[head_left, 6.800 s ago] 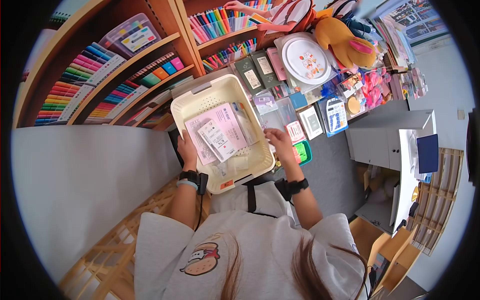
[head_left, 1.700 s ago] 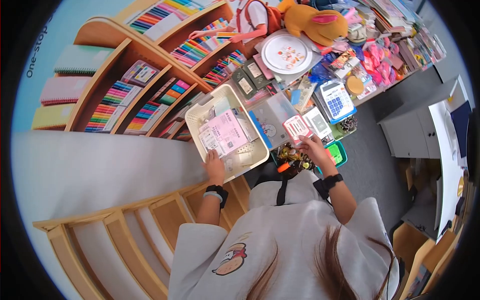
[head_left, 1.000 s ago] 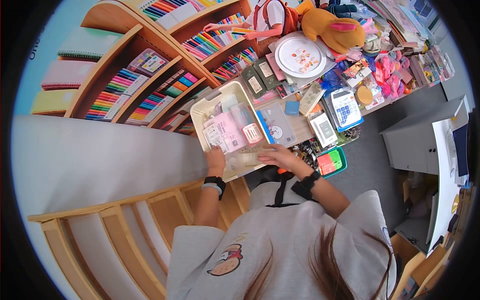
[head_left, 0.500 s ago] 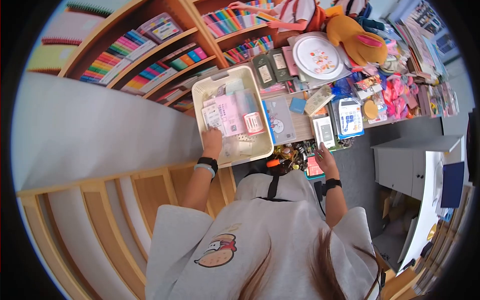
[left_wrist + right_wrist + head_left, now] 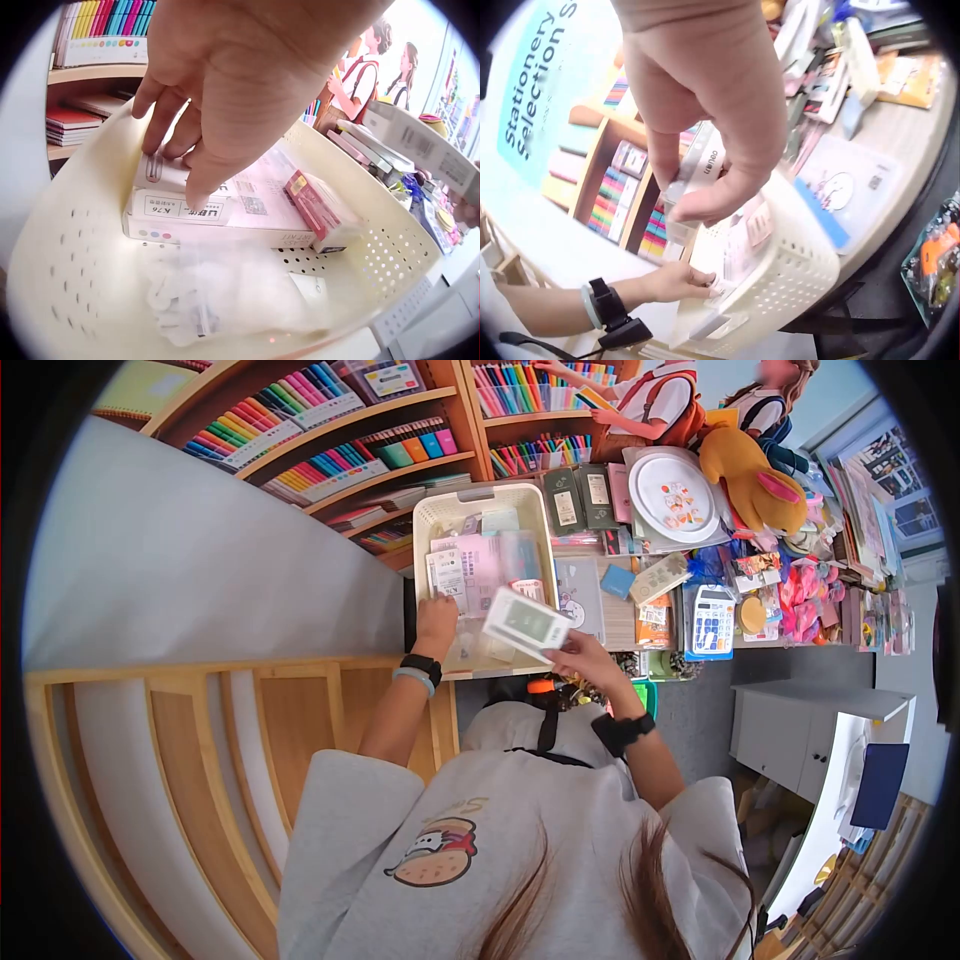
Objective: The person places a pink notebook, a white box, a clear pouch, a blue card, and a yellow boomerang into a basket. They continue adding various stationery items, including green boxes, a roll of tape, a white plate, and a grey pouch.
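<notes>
My right hand [image 5: 585, 660] pinches a white box with a grey-green panel [image 5: 526, 622] by its near right corner, thumb against fingers. This box is tilted over the right front of the cream plastic basket [image 5: 432, 510]; in the right wrist view "deli" shows on its side [image 5: 709, 169]. Inside the basket, my left hand [image 5: 437, 625] grips a small white box marked K76 [image 5: 180, 206], thumb on its front and fingers over its top. Under it lies a larger pink box [image 5: 482, 565]. A red-and-white box [image 5: 319, 210] and a clear plastic bag [image 5: 225, 289] are also in the basket.
Right of the basket, the table holds a clear folder [image 5: 578, 585], a blue-and-white calculator [image 5: 712, 622], a white plate [image 5: 675, 498] and a plush toy [image 5: 750, 480]. Marker shelves [image 5: 360, 420] stand behind. A green bin [image 5: 652, 698] sits below the table edge.
The red-and-white box went from my right hand into the basket. My right hand then took the white box from the table and brought it left over the basket. My left hand stays at the basket.
</notes>
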